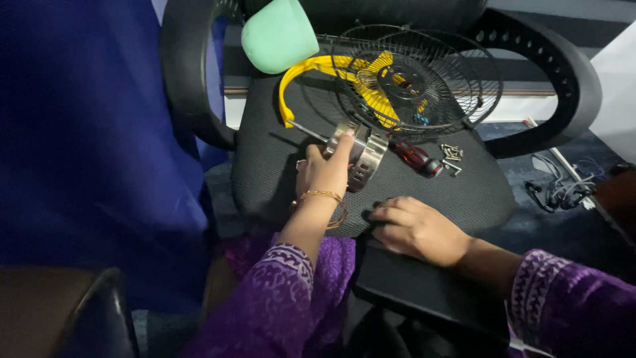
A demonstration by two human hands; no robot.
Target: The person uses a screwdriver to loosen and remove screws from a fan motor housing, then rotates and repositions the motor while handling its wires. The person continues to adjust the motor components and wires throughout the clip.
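On the black mesh seat of an office chair [265, 166] lies a silver metal fan motor [364, 156]. My left hand [324, 172], with a gold bangle at the wrist, grips the motor from its near side. My right hand [414, 229] rests flat on a black flat object [424, 292] at the seat's front edge, fingers slightly curled, holding nothing. Behind the motor a black wire fan guard [417, 79] lies over yellow fan blades [318, 69]. A red-handled screwdriver [414, 158] lies to the right of the motor.
Several small screws [452, 156] lie by the screwdriver. A mint green rounded cover [278, 33] sits at the back left of the seat. Black armrests [563, 73] curve on both sides. Tangled cables [560, 192] lie on the floor at right. Blue cloth [86, 132] hangs on the left.
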